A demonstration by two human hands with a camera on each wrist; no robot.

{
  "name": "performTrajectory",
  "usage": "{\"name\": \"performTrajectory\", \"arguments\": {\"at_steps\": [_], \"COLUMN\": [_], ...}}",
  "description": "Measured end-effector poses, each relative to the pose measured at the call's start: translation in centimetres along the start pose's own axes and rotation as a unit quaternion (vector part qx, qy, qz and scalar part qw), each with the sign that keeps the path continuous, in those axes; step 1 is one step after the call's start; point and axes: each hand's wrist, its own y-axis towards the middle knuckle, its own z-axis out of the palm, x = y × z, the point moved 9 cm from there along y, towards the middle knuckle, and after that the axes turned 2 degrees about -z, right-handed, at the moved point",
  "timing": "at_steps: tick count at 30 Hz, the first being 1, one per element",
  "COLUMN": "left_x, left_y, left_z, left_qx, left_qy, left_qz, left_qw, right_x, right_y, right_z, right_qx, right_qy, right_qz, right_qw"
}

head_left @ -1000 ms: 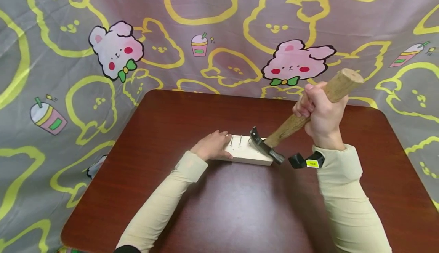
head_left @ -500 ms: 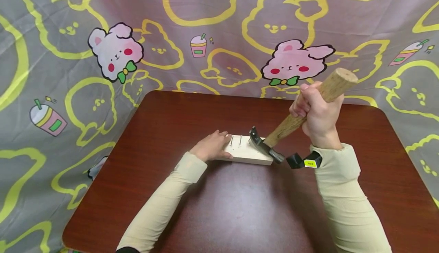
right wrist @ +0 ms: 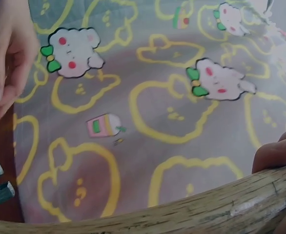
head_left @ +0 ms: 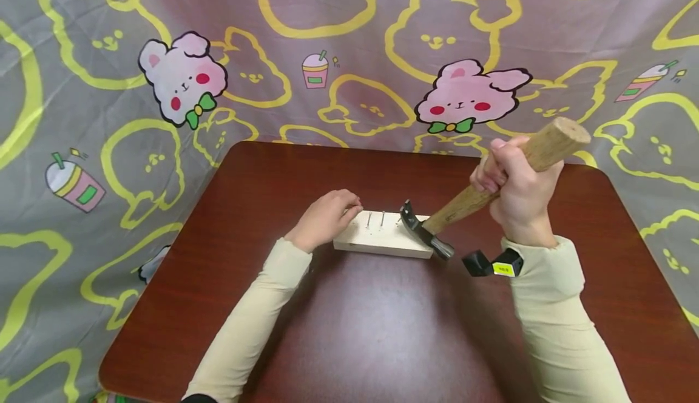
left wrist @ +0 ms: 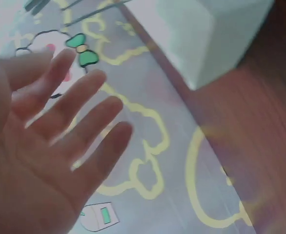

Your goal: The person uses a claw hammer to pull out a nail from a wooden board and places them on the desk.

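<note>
A pale wooden board (head_left: 382, 243) lies on the table with thin nails (head_left: 382, 218) standing up out of its top. My right hand (head_left: 521, 193) grips the wooden handle of a claw hammer (head_left: 459, 210), fist round the upper part. The hammer's dark head sits at the board's right end, claw beside a nail; whether the claw holds that nail, I cannot tell. Over the board's left end hovers my left hand (head_left: 326, 218). The left wrist view shows this hand's fingers (left wrist: 96, 156) spread and loosely bent, holding nothing, apart from the board.
The dark red-brown table (head_left: 349, 330) has rounded corners. A grey curtain (head_left: 349, 39) with yellow outlines and rabbit prints hangs behind it and along its sides. On my right wrist sits a black camera mount (head_left: 494, 264).
My left hand has lifted off the board and drawn slightly left, baring the board's left end. My right hand and the hammer handle have shifted a little to the right.
</note>
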Motion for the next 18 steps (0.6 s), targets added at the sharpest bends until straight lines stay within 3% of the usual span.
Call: {"name": "performTrajectory", "arguments": {"at_steps": [3,7,11,18], "left_x": [-0.8,-2.0,-3.6,-5.9], "left_y": [-0.8,-1.4,-1.8,-2.4], "left_z": [-1.7,-2.1,-1.7,-0.5], "left_qx": [-0.053,-0.075,-0.068,-0.022], "left_qy": [-0.008,-0.030,-0.058,-0.081], "left_qz": [0.008,0.027,0.067,0.121], "left_qw": [0.9985,0.9964,0.9937,0.9891], "right_x": [1.0,2.5,3.7,5.2], "right_y": [-0.1,-0.5,-1.0,-1.9], "right_z": [0.7,1.9,3.1,4.4], "right_qx": [0.009,0.028,0.052,0.081], "right_qy": [0.004,0.025,0.076,0.150], "right_qz": [-0.009,-0.005,0.015,0.024], "right_qw": [0.9999,0.9993,0.9956,0.9851]}}
